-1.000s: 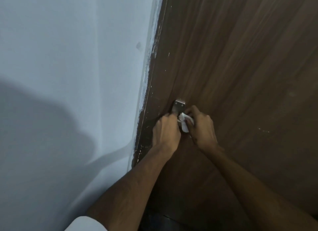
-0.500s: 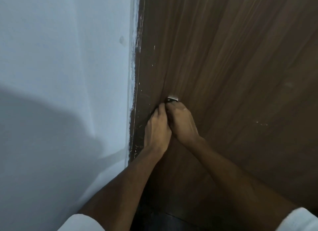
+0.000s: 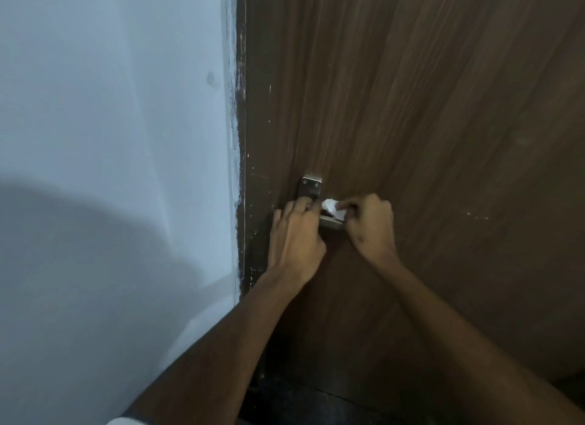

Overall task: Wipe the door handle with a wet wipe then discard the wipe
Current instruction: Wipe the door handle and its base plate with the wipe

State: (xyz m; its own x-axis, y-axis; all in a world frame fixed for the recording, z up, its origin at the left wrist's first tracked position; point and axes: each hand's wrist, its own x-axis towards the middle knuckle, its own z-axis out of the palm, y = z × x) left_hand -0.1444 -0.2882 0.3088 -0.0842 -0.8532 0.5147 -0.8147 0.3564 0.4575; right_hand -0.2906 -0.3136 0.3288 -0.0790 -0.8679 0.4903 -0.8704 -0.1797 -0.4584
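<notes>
A metal door handle [image 3: 330, 223] with a rectangular backplate [image 3: 310, 187] sits on a dark brown wooden door [image 3: 427, 107]. My left hand [image 3: 296, 241] rests on the plate's lower part, fingers lying over the handle's base. My right hand [image 3: 372, 226] pinches a crumpled white wet wipe [image 3: 331, 206] and presses it on top of the lever, just right of the plate. Most of the lever is hidden under both hands.
A pale blue-white wall [image 3: 110, 139] fills the left half, meeting the door frame [image 3: 245, 171] where white paint is smeared along the edge. A dark floor strip [image 3: 300, 399] shows at the bottom between my forearms.
My two hands were pressed together over the handle half a second ago. They have come apart, and the backplate, the wipe and part of the lever show again.
</notes>
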